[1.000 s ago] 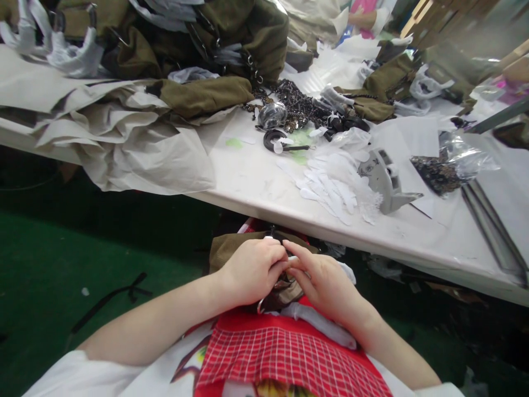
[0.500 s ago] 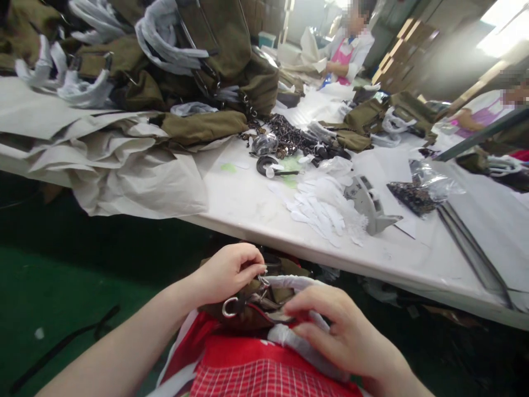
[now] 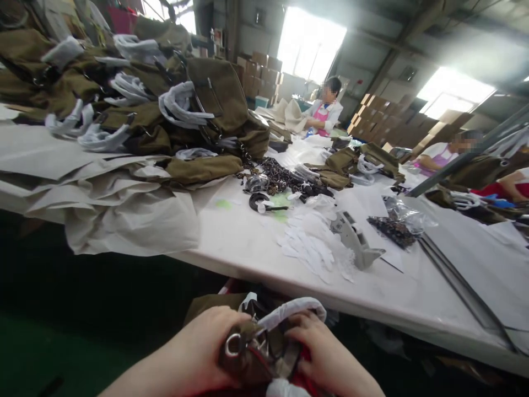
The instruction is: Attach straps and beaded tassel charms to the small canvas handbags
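In front of my body is an olive-brown handbag [image 3: 242, 364] with its top facing up at me. A handle wrapped in white [image 3: 289, 313] arches over its far side. My left hand [image 3: 210, 339] grips the bag's left end, beside a silver D-ring [image 3: 232, 344]; its fingertips are partly hidden. On the right, my right hand [image 3: 324, 353] has its fingers curled over the bag's edge under the wrapped handle. Another white-wrapped piece [image 3: 285, 389] shows at the bottom. The inside of the bag is mostly hidden.
A white table [image 3: 231, 242] stands ahead, bearing piled olive bags [image 3: 219, 94], crumpled paper sheets [image 3: 132, 220], dark chains [image 3: 276, 173], white slips [image 3: 308, 242], a grey tape dispenser [image 3: 355, 240] and dark metal strips [image 3: 463, 286]. Co-workers [image 3: 324, 110] are beyond it.
The view has tilted up. My left hand has gone from pinching a metal clasp to gripping the bag's end. My right hand has closed onto the bag's edge, under the handle.
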